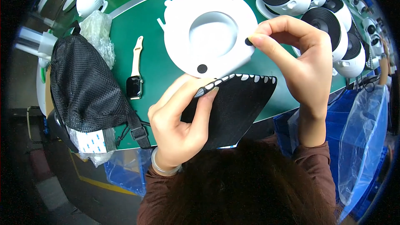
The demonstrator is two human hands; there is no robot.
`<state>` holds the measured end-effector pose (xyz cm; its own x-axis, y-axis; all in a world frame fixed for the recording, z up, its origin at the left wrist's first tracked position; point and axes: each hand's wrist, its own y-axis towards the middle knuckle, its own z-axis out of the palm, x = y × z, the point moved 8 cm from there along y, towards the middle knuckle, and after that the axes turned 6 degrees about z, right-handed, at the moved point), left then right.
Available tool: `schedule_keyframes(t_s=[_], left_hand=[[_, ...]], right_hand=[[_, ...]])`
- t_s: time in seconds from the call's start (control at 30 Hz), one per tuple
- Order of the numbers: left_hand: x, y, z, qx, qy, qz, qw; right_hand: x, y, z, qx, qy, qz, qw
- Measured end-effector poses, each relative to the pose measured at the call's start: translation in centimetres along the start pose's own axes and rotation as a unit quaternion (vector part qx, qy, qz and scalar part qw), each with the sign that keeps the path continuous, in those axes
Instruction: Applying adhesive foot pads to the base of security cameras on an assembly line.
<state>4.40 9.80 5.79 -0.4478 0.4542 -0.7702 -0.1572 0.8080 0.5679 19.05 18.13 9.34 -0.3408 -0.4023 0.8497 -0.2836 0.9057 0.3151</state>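
Observation:
My left hand [183,116] pinches the edge of a black sheet of round pads [233,114], which hangs toward me over the table's front edge. White gaps show along the sheet's upper border. Between the thumb and forefinger of my right hand [298,54] is a small round black pad [248,41], at the right rim of a white round plastic housing [177,37]. The housing lies on the table with a wide round hollow facing up. Another black pad [202,68] sits on its near rim, just beyond my left fingers.
Left on the green table [156,91] lie a smartwatch [133,86], a black mesh bag [85,83] and clear plastic wrap [98,31]. Several white-and-black round units [323,21] crowd the right side. Blue bins with clear liners [362,129] stand at lower right.

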Motion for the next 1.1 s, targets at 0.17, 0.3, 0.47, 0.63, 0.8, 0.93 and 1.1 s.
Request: schedule_keyframes(t_s=[0.17,0.3,0.47,0.63,0.8,0.93,1.1], left_hand=[[0.0,-0.1,0.0,-0.001,-0.005,-0.001,1.000],[-0.1,-0.1,-0.1,-0.004,0.004,0.004,1.000],[1.1,-1.1,-0.7,-0.033,-0.035,-0.070,0.996],[0.2,-2.3,-2.1,-0.072,-0.100,-0.073,0.990],[-0.9,-2.0,-2.3,-0.128,-0.179,-0.073,0.973],[-1.2,-2.8,-2.0,-0.111,-0.086,-0.007,0.990],[-1.5,-2.9,-2.0,-0.103,-0.044,0.027,0.993]], right_hand=[[0.3,-0.4,0.1,-0.027,-0.030,-0.016,0.999],[-0.1,-0.3,0.4,-0.028,-0.014,-0.024,0.999],[-3.2,0.3,0.3,0.024,0.213,0.073,0.974],[3.4,-4.5,-0.7,-0.027,-0.046,-0.244,0.968],[3.0,-4.8,3.0,0.068,-0.041,-0.178,0.981],[2.8,-4.7,2.2,0.059,-0.008,-0.151,0.987],[4.4,-5.3,2.2,0.060,-0.049,-0.208,0.975]])
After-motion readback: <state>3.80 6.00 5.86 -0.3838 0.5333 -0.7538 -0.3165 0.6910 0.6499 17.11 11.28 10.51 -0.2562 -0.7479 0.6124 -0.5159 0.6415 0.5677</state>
